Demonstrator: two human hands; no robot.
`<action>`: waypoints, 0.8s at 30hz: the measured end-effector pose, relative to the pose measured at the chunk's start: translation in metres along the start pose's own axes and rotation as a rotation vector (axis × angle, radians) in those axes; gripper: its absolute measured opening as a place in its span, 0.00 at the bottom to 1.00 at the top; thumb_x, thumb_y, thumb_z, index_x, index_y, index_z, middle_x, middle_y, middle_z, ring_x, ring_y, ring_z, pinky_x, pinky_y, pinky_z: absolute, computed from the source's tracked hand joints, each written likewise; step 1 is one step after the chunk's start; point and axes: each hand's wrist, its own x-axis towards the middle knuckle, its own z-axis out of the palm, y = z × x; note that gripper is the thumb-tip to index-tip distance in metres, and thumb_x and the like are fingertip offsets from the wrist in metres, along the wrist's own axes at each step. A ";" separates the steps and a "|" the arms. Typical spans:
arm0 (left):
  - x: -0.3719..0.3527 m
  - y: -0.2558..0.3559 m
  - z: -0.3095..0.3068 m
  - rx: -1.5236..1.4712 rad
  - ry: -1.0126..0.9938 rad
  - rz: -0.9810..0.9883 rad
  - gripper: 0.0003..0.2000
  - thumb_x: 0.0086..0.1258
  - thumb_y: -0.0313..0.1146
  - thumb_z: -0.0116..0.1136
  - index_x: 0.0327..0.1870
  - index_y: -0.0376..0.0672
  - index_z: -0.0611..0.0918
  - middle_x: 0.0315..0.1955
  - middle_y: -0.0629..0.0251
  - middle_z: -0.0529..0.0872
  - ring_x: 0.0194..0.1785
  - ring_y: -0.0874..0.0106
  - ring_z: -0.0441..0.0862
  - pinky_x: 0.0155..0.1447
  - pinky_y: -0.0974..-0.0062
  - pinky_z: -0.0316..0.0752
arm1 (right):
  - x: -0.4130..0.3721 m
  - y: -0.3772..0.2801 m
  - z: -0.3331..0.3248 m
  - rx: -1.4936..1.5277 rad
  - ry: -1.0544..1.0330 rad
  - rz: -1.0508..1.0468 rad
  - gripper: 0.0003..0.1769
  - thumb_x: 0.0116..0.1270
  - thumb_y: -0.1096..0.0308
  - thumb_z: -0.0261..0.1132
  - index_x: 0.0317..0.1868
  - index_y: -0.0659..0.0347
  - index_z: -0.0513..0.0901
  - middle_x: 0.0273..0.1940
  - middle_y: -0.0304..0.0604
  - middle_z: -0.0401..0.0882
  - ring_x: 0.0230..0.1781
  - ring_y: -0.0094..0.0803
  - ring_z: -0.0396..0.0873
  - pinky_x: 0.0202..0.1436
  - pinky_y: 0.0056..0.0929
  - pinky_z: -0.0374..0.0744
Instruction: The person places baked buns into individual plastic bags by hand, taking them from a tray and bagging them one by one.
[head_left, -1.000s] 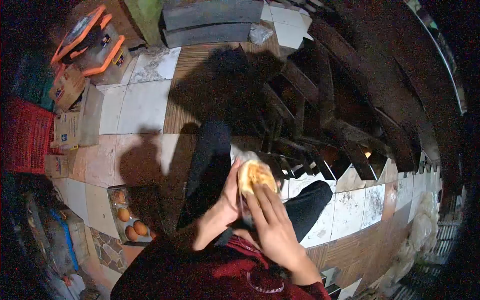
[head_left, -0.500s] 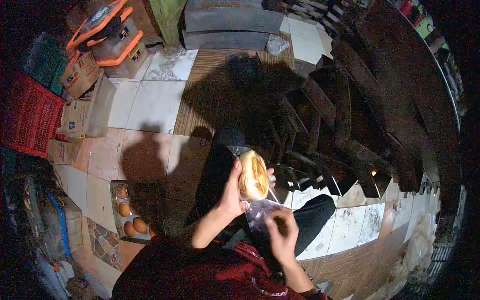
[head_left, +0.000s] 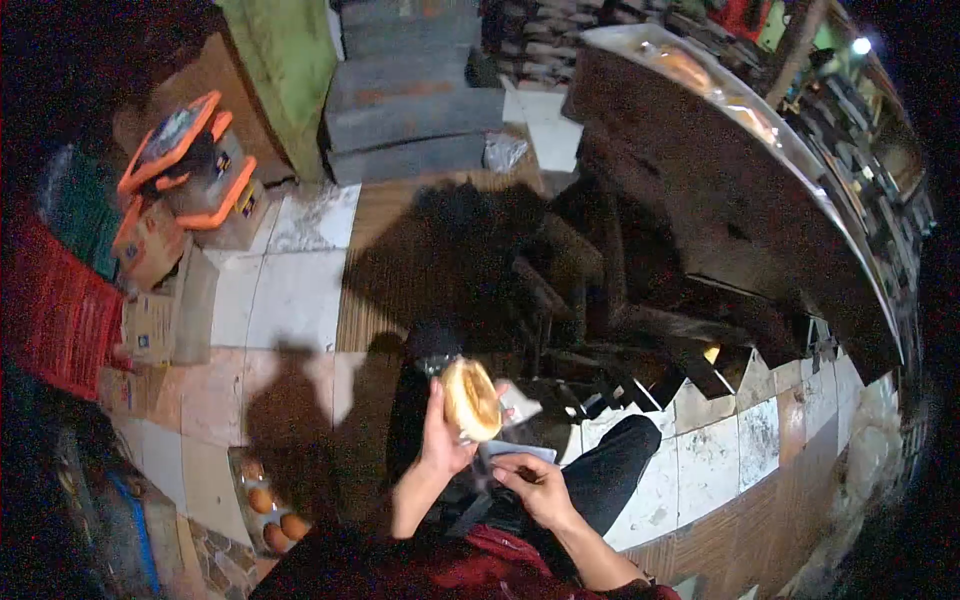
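A round, browned bun [head_left: 472, 400] in clear plastic lies in my left hand [head_left: 438, 440], whose fingers wrap round it from the left and below. Just to the lower right, my right hand [head_left: 533, 487] is pinched on the loose end of the clear plastic wrapping [head_left: 487, 462]. A pale flat piece [head_left: 525, 452] shows beside the right fingers; what it is cannot be made out. My dark-trousered knee [head_left: 630, 450] is to the right of the hands.
On the left stand a red crate [head_left: 65, 320], cardboard boxes [head_left: 150, 325] and orange-lidded containers [head_left: 215, 200]. Several eggs [head_left: 262, 500] sit in a tray at lower left. A dark table [head_left: 700, 170] at right bears wrapped food. Grey slabs [head_left: 410, 110] are stacked ahead.
The view has tilted up, showing more of the table at right. My right hand has gone from loosely curled to pinching the plastic close to the bun. The bun stays in my left hand.
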 end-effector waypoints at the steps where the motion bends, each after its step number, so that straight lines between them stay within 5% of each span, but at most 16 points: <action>1: -0.002 0.001 0.005 0.008 -0.015 -0.005 0.31 0.64 0.63 0.32 0.62 0.52 0.61 0.57 0.55 0.68 0.58 0.53 0.67 0.57 0.51 0.66 | 0.002 0.004 -0.002 -0.004 0.002 0.009 0.08 0.59 0.73 0.62 0.40 0.64 0.79 0.36 0.36 0.79 0.36 0.20 0.74 0.44 0.19 0.71; 2: -0.003 0.002 0.007 0.015 -0.029 -0.013 0.31 0.64 0.63 0.30 0.62 0.52 0.61 0.55 0.45 0.69 0.55 0.54 0.71 0.56 0.58 0.69 | 0.002 0.003 -0.004 0.001 0.019 -0.016 0.08 0.59 0.73 0.62 0.40 0.64 0.79 0.36 0.36 0.79 0.36 0.20 0.74 0.44 0.19 0.71; 4: 0.002 0.000 0.004 -0.083 0.061 0.001 0.30 0.63 0.63 0.35 0.60 0.52 0.64 0.52 0.56 0.73 0.55 0.53 0.71 0.55 0.48 0.68 | 0.002 -0.002 -0.006 0.051 -0.015 -0.005 0.08 0.58 0.72 0.63 0.39 0.63 0.79 0.35 0.35 0.79 0.36 0.21 0.74 0.43 0.20 0.71; 5: 0.004 0.001 0.003 -0.111 0.068 -0.021 0.30 0.63 0.63 0.36 0.58 0.51 0.65 0.51 0.58 0.73 0.56 0.53 0.70 0.54 0.47 0.68 | 0.000 -0.008 -0.005 -0.179 0.022 -0.128 0.09 0.57 0.70 0.64 0.38 0.63 0.79 0.33 0.36 0.79 0.34 0.20 0.74 0.40 0.21 0.72; 8: 0.004 0.002 0.009 -0.108 0.111 -0.074 0.31 0.62 0.64 0.38 0.54 0.47 0.68 0.50 0.56 0.72 0.53 0.54 0.72 0.53 0.49 0.69 | 0.001 -0.016 -0.012 -0.728 0.043 -0.458 0.09 0.58 0.68 0.63 0.33 0.65 0.75 0.30 0.50 0.77 0.29 0.39 0.76 0.31 0.33 0.74; 9: 0.005 0.000 0.012 -0.083 0.140 -0.070 0.30 0.61 0.63 0.39 0.53 0.46 0.68 0.49 0.55 0.72 0.51 0.55 0.73 0.50 0.50 0.71 | 0.004 -0.010 -0.013 -0.875 0.065 -0.425 0.11 0.60 0.65 0.60 0.31 0.64 0.72 0.28 0.55 0.73 0.28 0.49 0.74 0.31 0.38 0.73; 10: 0.004 -0.002 0.015 -0.057 0.172 -0.065 0.30 0.61 0.62 0.41 0.53 0.45 0.68 0.49 0.54 0.72 0.48 0.56 0.75 0.48 0.51 0.73 | 0.001 -0.006 -0.011 -0.875 0.082 -0.431 0.11 0.60 0.65 0.60 0.31 0.64 0.72 0.28 0.55 0.73 0.28 0.49 0.74 0.31 0.38 0.73; 12: 0.018 -0.004 -0.006 -0.027 0.203 -0.051 0.29 0.61 0.62 0.43 0.51 0.44 0.68 0.46 0.54 0.73 0.45 0.58 0.76 0.44 0.53 0.75 | -0.009 -0.032 0.006 -1.052 -0.230 0.068 0.13 0.59 0.64 0.62 0.30 0.64 0.69 0.28 0.48 0.73 0.30 0.42 0.74 0.34 0.34 0.72; 13: 0.024 -0.001 -0.017 -0.006 0.252 -0.032 0.28 0.60 0.61 0.45 0.50 0.44 0.68 0.43 0.54 0.74 0.42 0.59 0.76 0.40 0.55 0.76 | -0.012 -0.038 0.005 -1.052 -0.220 0.063 0.13 0.59 0.64 0.62 0.30 0.64 0.69 0.28 0.48 0.73 0.30 0.42 0.74 0.34 0.34 0.72; 15: 0.041 0.031 -0.021 -0.102 0.253 0.214 0.26 0.58 0.60 0.49 0.44 0.45 0.69 0.30 0.59 0.74 0.31 0.63 0.75 0.29 0.67 0.75 | -0.020 -0.050 -0.002 -0.693 -0.556 -0.098 0.15 0.59 0.60 0.62 0.32 0.64 0.71 0.30 0.44 0.73 0.33 0.36 0.73 0.37 0.31 0.71; 16: 0.041 0.051 -0.004 -0.140 0.444 0.298 0.28 0.57 0.63 0.48 0.43 0.45 0.70 0.33 0.59 0.75 0.32 0.62 0.75 0.33 0.65 0.75 | -0.024 -0.056 -0.008 -0.505 -0.711 -0.177 0.16 0.59 0.58 0.63 0.33 0.63 0.72 0.31 0.42 0.73 0.35 0.33 0.72 0.39 0.30 0.71; 17: 0.032 0.061 0.000 -0.107 0.319 0.245 0.30 0.56 0.65 0.46 0.43 0.44 0.71 0.34 0.60 0.76 0.35 0.62 0.75 0.36 0.62 0.74 | -0.025 -0.060 -0.015 -0.314 -0.857 -0.256 0.17 0.59 0.57 0.63 0.34 0.63 0.72 0.32 0.40 0.73 0.36 0.31 0.72 0.41 0.29 0.71; 19: 0.015 0.050 0.020 -0.087 0.139 0.100 0.31 0.56 0.66 0.44 0.45 0.45 0.72 0.38 0.61 0.76 0.42 0.62 0.74 0.46 0.57 0.71 | 0.002 -0.064 -0.038 -0.633 -0.114 -0.494 0.46 0.44 0.53 0.73 0.59 0.65 0.60 0.52 0.52 0.66 0.55 0.38 0.66 0.58 0.33 0.66; 20: 0.002 0.028 0.033 -0.100 0.089 0.008 0.31 0.56 0.66 0.43 0.47 0.46 0.72 0.42 0.61 0.76 0.46 0.61 0.74 0.51 0.55 0.70 | 0.007 -0.074 -0.040 -0.474 0.052 -0.577 0.55 0.39 0.53 0.76 0.62 0.67 0.54 0.60 0.55 0.58 0.63 0.42 0.58 0.64 0.34 0.58; 22: -0.036 0.006 0.010 0.004 -0.171 -0.655 0.36 0.55 0.69 0.42 0.53 0.47 0.68 0.50 0.59 0.72 0.54 0.59 0.69 0.55 0.51 0.64 | 0.027 -0.065 -0.044 -0.310 0.099 -0.585 0.51 0.41 0.62 0.76 0.62 0.66 0.55 0.61 0.50 0.57 0.63 0.38 0.58 0.64 0.37 0.59; 24: -0.040 0.007 0.015 0.410 0.107 -0.254 0.33 0.60 0.65 0.40 0.58 0.48 0.64 0.52 0.56 0.71 0.54 0.57 0.68 0.55 0.49 0.62 | 0.026 -0.080 -0.040 0.386 0.018 -0.264 0.43 0.46 0.67 0.72 0.60 0.64 0.57 0.59 0.47 0.60 0.59 0.35 0.63 0.61 0.36 0.64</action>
